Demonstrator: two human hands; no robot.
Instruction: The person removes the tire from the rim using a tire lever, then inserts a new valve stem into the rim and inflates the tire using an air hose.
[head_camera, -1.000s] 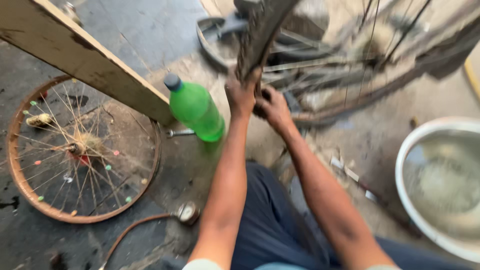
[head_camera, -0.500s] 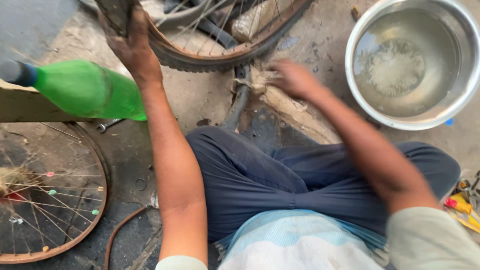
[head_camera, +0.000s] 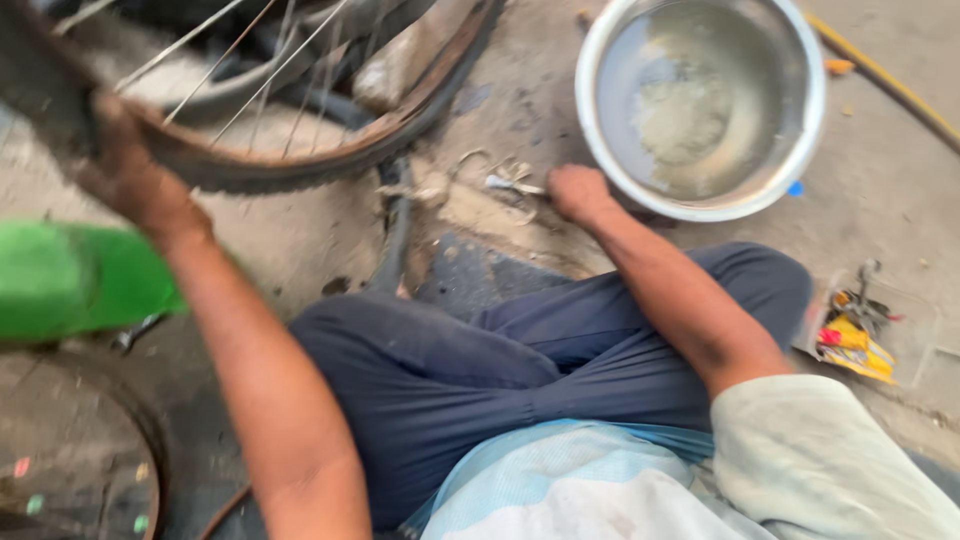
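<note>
I see the left hand (head_camera: 125, 180) clenched on the tyre (head_camera: 300, 165) at upper left. Right hand (head_camera: 580, 192) pinches a small metal tool (head_camera: 512, 184) on the floor, just beside the steel bowl (head_camera: 800, 120).

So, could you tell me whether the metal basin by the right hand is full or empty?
Neither: the metal basin holds shallow, cloudy water; its upper inner wall shows bare above the pale pool.

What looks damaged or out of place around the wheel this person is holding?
The wheel rim looks rusty brown, with its tyre gripped by the left hand. Small metal tools lie loose on the dirty floor by the right hand.
</note>
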